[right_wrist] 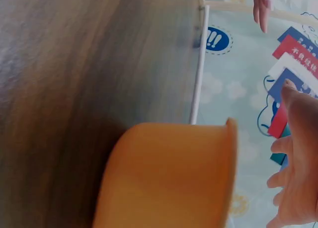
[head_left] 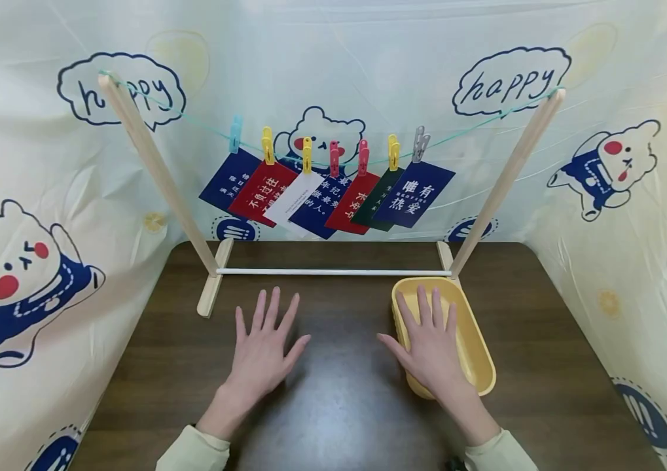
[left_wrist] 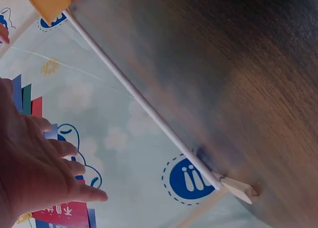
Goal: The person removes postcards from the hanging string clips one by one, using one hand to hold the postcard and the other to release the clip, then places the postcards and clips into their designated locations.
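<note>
My left hand point(head_left: 261, 356) is held palm down over the table with its fingers spread, holding nothing. My right hand point(head_left: 430, 340), likewise spread, hovers above the yellow basket point(head_left: 480, 353) and hides part of it. Behind both hands a green string point(head_left: 192, 120) sags between two wooden posts. Several cards hang from it by clothespins, among them a red card point(head_left: 259, 190), a white card point(head_left: 294, 196) and a blue card point(head_left: 414, 193). A blue clothespin point(head_left: 235, 134) is at the left end of the row, a grey clothespin point(head_left: 420, 144) at the right.
The left post point(head_left: 156, 170) and right post point(head_left: 506, 183) lean outward from wooden feet. A white rod point(head_left: 333, 271) joins them low along the back of the dark table point(head_left: 345, 418). A patterned cloth point(head_left: 333, 39) with bear drawings surrounds the table.
</note>
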The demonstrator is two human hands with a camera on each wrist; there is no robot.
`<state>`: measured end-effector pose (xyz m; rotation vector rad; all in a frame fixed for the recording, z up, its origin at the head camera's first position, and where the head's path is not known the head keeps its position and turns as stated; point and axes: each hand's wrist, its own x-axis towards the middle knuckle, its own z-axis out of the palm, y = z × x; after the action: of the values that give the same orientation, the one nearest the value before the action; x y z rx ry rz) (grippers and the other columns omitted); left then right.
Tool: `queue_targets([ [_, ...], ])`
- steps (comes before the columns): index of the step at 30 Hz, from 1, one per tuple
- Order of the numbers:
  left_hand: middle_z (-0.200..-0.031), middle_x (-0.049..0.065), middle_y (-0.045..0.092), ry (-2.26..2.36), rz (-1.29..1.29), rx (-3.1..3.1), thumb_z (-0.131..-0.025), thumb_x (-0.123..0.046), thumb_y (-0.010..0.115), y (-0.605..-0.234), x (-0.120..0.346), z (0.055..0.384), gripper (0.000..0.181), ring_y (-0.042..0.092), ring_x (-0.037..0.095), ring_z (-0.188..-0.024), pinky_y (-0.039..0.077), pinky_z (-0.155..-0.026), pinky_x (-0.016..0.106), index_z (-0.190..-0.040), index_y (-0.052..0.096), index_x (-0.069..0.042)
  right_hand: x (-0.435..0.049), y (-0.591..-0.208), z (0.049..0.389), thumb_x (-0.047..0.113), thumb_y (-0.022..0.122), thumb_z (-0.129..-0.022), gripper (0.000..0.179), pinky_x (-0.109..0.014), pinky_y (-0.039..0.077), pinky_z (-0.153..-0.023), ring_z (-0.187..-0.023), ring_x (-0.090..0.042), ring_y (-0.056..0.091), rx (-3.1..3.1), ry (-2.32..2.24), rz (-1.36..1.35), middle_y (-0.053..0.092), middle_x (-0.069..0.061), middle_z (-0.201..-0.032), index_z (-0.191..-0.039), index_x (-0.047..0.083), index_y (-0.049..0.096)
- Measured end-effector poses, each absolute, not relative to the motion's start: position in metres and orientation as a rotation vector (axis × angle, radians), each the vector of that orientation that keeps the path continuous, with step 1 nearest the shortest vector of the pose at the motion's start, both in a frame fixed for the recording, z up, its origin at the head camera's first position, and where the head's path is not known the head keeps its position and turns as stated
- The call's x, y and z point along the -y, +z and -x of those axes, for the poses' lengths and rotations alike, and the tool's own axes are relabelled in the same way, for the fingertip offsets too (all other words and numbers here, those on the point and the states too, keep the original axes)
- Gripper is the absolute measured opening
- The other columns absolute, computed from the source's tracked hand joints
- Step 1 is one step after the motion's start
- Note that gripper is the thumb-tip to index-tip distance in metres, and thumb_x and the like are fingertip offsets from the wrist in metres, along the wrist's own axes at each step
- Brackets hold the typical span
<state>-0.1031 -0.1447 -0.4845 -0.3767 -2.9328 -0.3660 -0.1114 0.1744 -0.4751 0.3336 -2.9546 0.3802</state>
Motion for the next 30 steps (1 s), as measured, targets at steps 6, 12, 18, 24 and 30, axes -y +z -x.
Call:
queue_targets([
  [6,-0.17,0.016,0.028,-0.472,0.47,2.831,-0.099,-0.055,0.062,-0.47,0.153,0.107,0.078,0.019,0.04,-0.158,0.009,-0.118,0.077,-0.164,0.035,-0.022,-0.162,-0.451,0.117,0.062,0.066,-0.094,0.09,-0.069,0.018,-0.122,-0.156,-0.048,0.016,2.877,0.495,-0.393,0.019,-0.022,-0.171,-0.165,0.019,0.031],
  [12,-0.12,0.016,0.072,-0.703,0.503,2.542,-0.094,-0.034,0.077,-0.458,0.17,0.121,0.051,0.066,0.034,-0.11,0.052,-0.097,0.056,-0.135,0.066,-0.005,-0.143,-0.411,0.126,0.044,0.072,-0.096,0.073,-0.055,0.052,-0.104,-0.13,-0.038,0.057,2.767,0.627,-0.501,0.051,-0.02,-0.15,-0.155,0.01,0.046],
  [18,-0.086,0.004,0.071,-0.891,0.396,2.447,-0.096,-0.017,0.076,-0.449,0.192,0.14,0.014,0.063,0.017,-0.074,0.057,-0.065,0.034,-0.105,0.075,-0.007,-0.115,-0.366,0.136,0.035,0.072,-0.098,0.044,-0.037,0.063,-0.079,-0.094,-0.023,0.069,2.745,0.634,-0.696,0.07,-0.012,-0.117,-0.131,0.007,0.065],
  [24,-0.086,0.006,0.071,-1.098,0.265,2.432,-0.099,-0.014,0.073,-0.436,0.21,0.156,0.011,0.058,0.017,-0.07,0.05,-0.061,0.02,-0.105,0.074,-0.006,-0.086,-0.322,0.149,0.029,0.075,-0.098,0.032,-0.035,0.062,-0.077,-0.091,-0.02,0.071,2.674,0.621,-0.874,0.074,-0.008,-0.111,-0.121,0.009,0.069],
  [30,-0.092,0.01,0.072,-1.178,0.258,2.359,-0.101,-0.017,0.071,-0.417,0.221,0.17,0.015,0.06,0.019,-0.076,0.048,-0.064,0.011,-0.108,0.073,-0.004,-0.062,-0.283,0.169,0.029,0.071,-0.1,0.028,-0.037,0.061,-0.085,-0.098,-0.021,0.07,2.677,0.579,-0.956,0.073,-0.008,-0.112,-0.12,0.009,0.069],
])
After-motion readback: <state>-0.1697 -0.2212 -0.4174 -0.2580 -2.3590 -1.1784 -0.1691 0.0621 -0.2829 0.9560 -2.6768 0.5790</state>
